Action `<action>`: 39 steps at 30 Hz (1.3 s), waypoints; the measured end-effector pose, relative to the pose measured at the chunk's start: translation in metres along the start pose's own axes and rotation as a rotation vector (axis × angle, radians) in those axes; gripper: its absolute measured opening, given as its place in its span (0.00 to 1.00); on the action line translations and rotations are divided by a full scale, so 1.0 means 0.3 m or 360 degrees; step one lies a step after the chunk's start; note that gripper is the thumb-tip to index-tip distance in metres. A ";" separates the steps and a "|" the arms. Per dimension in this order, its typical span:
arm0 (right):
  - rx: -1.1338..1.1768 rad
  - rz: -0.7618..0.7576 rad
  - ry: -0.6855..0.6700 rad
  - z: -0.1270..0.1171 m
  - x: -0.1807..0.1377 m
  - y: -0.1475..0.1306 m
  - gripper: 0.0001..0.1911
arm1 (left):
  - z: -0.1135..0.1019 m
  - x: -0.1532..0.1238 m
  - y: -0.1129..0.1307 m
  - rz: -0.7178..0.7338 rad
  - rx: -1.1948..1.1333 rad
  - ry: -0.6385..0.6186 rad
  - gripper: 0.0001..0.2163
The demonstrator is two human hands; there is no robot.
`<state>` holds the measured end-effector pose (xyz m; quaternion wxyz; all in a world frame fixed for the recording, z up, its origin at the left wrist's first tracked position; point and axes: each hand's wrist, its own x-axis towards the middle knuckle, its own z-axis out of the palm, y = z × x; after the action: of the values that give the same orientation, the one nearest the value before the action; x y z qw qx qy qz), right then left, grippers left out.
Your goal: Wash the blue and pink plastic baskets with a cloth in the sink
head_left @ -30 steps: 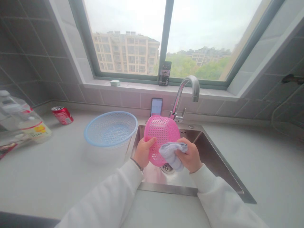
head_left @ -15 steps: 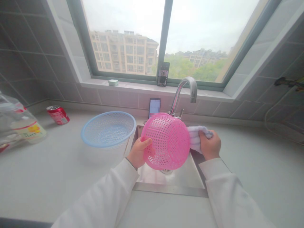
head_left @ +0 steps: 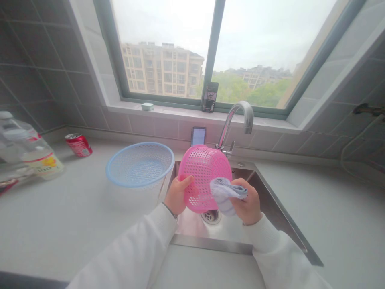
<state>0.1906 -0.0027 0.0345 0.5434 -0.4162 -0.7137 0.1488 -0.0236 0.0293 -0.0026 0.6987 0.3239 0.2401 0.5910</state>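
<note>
I can see on my feed that the person's left hand [head_left: 177, 195] is holding a pink perforated plastic basket [head_left: 204, 172] up over the stainless steel sink [head_left: 210, 243], its fingers [head_left: 180, 188] closed on the basket's left side with the thumb lying across the mesh. The right hand [head_left: 246, 202] has its fingers [head_left: 240, 186] closed on a folded pale blue cloth [head_left: 225, 192], which presses against the lower right of the basket. The basket is tilted and hangs above the sink's drain [head_left: 211, 216], just left of and nearer than the curved chrome faucet [head_left: 237, 120]. Just left of the sink, a pale blue mesh basket [head_left: 140, 165] sits on the white counter [head_left: 75, 224], with what looks like a white bowl [head_left: 132, 198] beneath it. Farther left on the counter I can make out a red soda can [head_left: 78, 145] lying on its side and a plastic bottle [head_left: 39, 160] with a yellow label. A phone [head_left: 198, 136] with a blurred screen leans against the tiled wall, behind the sink. A small pale green box [head_left: 147, 106] rests on the windowsill.
</note>
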 end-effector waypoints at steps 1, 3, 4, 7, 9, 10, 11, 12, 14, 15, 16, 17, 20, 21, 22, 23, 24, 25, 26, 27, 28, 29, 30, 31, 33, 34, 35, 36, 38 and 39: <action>0.0051 0.0003 -0.0021 -0.005 -0.001 0.005 0.11 | 0.002 -0.002 -0.002 -0.0008 0.0008 -0.0011 0.17; 0.0146 0.0015 -0.0061 -0.015 -0.001 0.015 0.12 | 0.007 -0.004 -0.004 -0.0012 -0.0013 -0.0018 0.17; 0.0180 0.0023 -0.0082 -0.019 0.000 0.018 0.13 | 0.008 -0.003 -0.004 -0.0013 -0.0051 -0.0013 0.16; 0.0108 0.0074 -0.0115 -0.042 0.013 0.030 0.13 | 0.002 0.001 0.002 -0.0052 -0.0234 0.0009 0.14; -0.0071 0.0125 -0.0049 -0.071 0.027 0.049 0.13 | -0.006 0.006 0.009 -0.0069 -0.0344 -0.0009 0.14; -0.0164 0.0162 0.0017 -0.089 0.034 0.063 0.12 | -0.010 0.008 0.014 -0.0062 -0.0385 -0.0025 0.13; -0.0247 0.0210 0.0105 -0.109 0.041 0.081 0.13 | -0.013 0.010 0.018 -0.0047 -0.0416 -0.0038 0.13; -0.0323 0.0272 0.0204 -0.129 0.046 0.102 0.13 | -0.015 0.011 0.022 -0.0036 -0.0439 -0.0048 0.13; -0.0474 0.0417 0.0399 -0.165 0.055 0.145 0.15 | -0.016 0.009 0.028 -0.0049 -0.0460 -0.0066 0.14; -0.0556 0.0486 0.0500 -0.180 0.058 0.166 0.15 | -0.014 0.007 0.031 -0.0069 -0.0469 -0.0082 0.14; -0.0638 0.0548 0.0589 -0.191 0.061 0.185 0.16 | -0.012 0.004 0.034 -0.0084 -0.0484 -0.0108 0.14; -0.0712 0.0604 0.0660 -0.200 0.064 0.202 0.17 | -0.009 0.000 0.037 -0.0093 -0.0502 -0.0145 0.14; -0.0816 0.0766 0.0763 -0.210 0.074 0.243 0.18 | -0.001 -0.014 0.044 -0.0077 -0.0525 -0.0252 0.15; -0.0806 0.0825 0.0771 -0.211 0.078 0.254 0.19 | 0.000 -0.019 0.045 -0.0072 -0.0504 -0.0274 0.14; -0.0793 0.0876 0.0785 -0.210 0.080 0.265 0.19 | 0.001 -0.022 0.045 -0.0071 -0.0469 -0.0288 0.14; -0.0769 0.0921 0.0811 -0.210 0.082 0.276 0.18 | 0.001 -0.026 0.044 -0.0075 -0.0421 -0.0292 0.14; -0.0730 0.0959 0.0850 -0.209 0.084 0.285 0.18 | 0.000 -0.028 0.043 -0.0087 -0.0362 -0.0287 0.14; -0.0673 0.0995 0.0894 -0.209 0.084 0.292 0.18 | -0.002 -0.030 0.040 -0.0105 -0.0294 -0.0277 0.14; -0.0607 0.1029 0.0927 -0.208 0.084 0.298 0.19 | -0.003 -0.030 0.037 -0.0125 -0.0220 -0.0265 0.15; -0.0542 0.1062 0.0944 -0.207 0.084 0.301 0.19 | -0.004 -0.031 0.034 -0.0147 -0.0142 -0.0256 0.15; -0.0476 0.1092 0.0946 -0.206 0.083 0.301 0.19 | -0.005 -0.031 0.032 -0.0167 -0.0063 -0.0252 0.15; -0.0411 0.1117 0.0931 -0.204 0.083 0.299 0.19 | -0.006 -0.030 0.032 -0.0183 0.0011 -0.0255 0.16; -0.0349 0.1133 0.0906 -0.203 0.082 0.296 0.19 | -0.005 -0.030 0.033 -0.0191 0.0072 -0.0263 0.17; -0.0286 0.1145 0.0882 -0.203 0.082 0.291 0.19 | -0.005 -0.031 0.036 -0.0190 0.0123 -0.0269 0.18; -0.0136 0.1171 0.0860 -0.202 0.082 0.281 0.19 | -0.002 -0.033 0.048 -0.0179 0.0205 -0.0272 0.19; -0.0058 0.1189 0.0847 -0.203 0.082 0.277 0.19 | -0.001 -0.036 0.056 -0.0165 0.0239 -0.0280 0.19; 0.0007 0.1208 0.0828 -0.203 0.082 0.275 0.19 | 0.000 -0.039 0.063 -0.0152 0.0279 -0.0301 0.19; 0.0058 0.1228 0.0793 -0.204 0.081 0.275 0.19 | 0.000 -0.043 0.071 -0.0141 0.0330 -0.0332 0.19; 0.0129 0.1272 0.0692 -0.205 0.078 0.278 0.20 | -0.001 -0.052 0.084 -0.0136 0.0480 -0.0431 0.17; 0.0140 0.1290 0.0639 -0.205 0.076 0.280 0.20 | -0.001 -0.056 0.090 -0.0143 0.0570 -0.0496 0.16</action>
<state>0.2809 0.0509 0.0161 0.5860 -0.6592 -0.3666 0.2960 -0.0452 0.0153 0.0163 0.6842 0.5189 0.2444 0.4504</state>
